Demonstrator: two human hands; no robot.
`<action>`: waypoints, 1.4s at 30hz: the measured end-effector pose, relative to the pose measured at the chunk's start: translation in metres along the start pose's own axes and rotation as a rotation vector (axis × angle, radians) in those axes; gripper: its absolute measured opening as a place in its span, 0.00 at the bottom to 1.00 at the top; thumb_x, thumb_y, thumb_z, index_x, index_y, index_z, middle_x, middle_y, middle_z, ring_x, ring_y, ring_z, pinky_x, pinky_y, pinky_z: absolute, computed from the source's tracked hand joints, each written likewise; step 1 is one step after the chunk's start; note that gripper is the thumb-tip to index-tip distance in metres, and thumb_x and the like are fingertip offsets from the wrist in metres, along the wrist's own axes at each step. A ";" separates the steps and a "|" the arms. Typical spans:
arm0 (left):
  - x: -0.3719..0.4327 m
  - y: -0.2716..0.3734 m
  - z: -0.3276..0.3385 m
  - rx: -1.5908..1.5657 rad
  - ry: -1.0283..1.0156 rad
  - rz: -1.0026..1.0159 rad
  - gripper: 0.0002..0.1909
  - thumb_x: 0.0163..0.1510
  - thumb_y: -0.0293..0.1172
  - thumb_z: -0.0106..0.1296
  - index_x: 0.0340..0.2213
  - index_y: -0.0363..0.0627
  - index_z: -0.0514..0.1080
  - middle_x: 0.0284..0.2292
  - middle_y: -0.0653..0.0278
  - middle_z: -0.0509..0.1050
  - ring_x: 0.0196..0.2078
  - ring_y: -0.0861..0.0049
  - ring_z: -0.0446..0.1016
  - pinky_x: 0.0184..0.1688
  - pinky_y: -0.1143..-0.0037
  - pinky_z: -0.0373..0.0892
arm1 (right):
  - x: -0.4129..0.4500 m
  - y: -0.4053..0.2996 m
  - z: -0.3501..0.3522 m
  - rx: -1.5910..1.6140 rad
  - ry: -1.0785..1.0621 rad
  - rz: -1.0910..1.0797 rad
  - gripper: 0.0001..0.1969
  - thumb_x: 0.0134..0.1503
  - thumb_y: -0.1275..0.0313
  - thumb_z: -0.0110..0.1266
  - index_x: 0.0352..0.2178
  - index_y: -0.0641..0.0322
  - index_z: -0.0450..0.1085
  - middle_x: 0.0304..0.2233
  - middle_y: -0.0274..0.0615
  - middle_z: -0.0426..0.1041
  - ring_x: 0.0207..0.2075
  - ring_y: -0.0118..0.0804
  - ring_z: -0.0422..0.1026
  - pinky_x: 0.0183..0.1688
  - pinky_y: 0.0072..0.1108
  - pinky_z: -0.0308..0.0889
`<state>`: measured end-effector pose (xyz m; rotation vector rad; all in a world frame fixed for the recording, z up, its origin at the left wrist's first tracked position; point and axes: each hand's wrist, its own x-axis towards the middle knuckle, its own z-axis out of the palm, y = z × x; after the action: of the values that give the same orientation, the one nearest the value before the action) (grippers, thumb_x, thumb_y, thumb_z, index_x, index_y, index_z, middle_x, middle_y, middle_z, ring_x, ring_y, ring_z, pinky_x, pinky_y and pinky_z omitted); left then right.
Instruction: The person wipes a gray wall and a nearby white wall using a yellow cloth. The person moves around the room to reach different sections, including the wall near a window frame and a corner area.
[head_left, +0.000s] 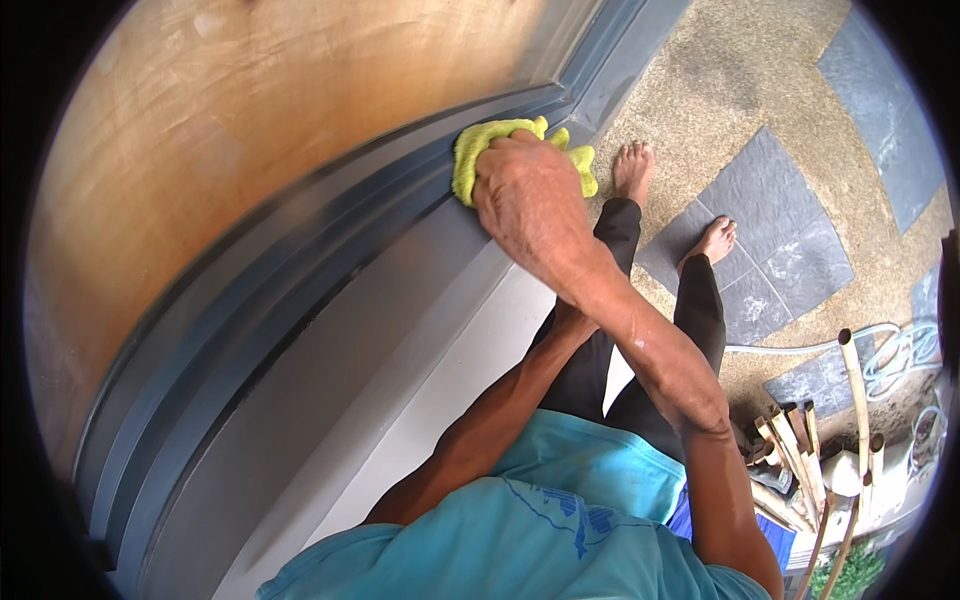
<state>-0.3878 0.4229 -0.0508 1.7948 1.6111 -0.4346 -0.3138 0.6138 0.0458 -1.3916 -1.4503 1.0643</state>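
My right hand (531, 196) is closed on a yellow-green microfibre cloth (466, 166) and presses it on the dark grey window frame (390, 184), close to the frame's lower corner. The cloth bunches out on both sides of the fingers. Behind the frame lies a large glass pane (247, 112) with streaks and warm orange reflections. My left hand (574, 321) is mostly hidden under the right forearm; only part near the wrist shows, so its fingers cannot be made out. Below the frame runs a grey sill (330, 337).
A white wall ledge (457, 360) runs beside my legs. My bare feet are on pebbled paving (697, 97) and slate tiles (806, 262). At the right lie a coiled pale hose (889, 360) and a stack of bamboo poles (799, 450).
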 end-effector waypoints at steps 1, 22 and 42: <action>0.002 0.003 0.000 0.026 -0.036 -0.037 0.17 0.53 0.33 0.57 0.42 0.37 0.70 0.39 0.51 0.70 0.44 0.51 0.70 0.47 0.57 0.67 | 0.000 -0.017 -0.005 0.052 0.029 -0.045 0.04 0.41 0.76 0.56 0.16 0.64 0.70 0.20 0.45 0.70 0.30 0.47 0.71 0.36 0.34 0.69; 0.005 0.010 -0.004 -0.085 -0.078 -0.050 0.15 0.53 0.35 0.55 0.37 0.35 0.69 0.36 0.47 0.70 0.39 0.49 0.73 0.43 0.59 0.71 | 0.001 0.131 0.042 -0.136 -0.059 0.267 0.06 0.46 0.75 0.56 0.18 0.67 0.71 0.22 0.56 0.74 0.29 0.60 0.75 0.35 0.42 0.70; 0.000 0.017 0.002 -0.100 -0.034 -0.102 0.15 0.52 0.35 0.58 0.38 0.43 0.69 0.40 0.52 0.69 0.45 0.50 0.69 0.47 0.58 0.67 | 0.005 -0.161 -0.054 0.438 0.083 -0.603 0.05 0.43 0.72 0.57 0.25 0.58 0.73 0.28 0.38 0.70 0.34 0.39 0.68 0.38 0.28 0.69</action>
<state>-0.3705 0.4215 -0.0479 1.6289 1.6759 -0.4211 -0.3087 0.6164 0.2156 -0.6200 -1.3447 0.8440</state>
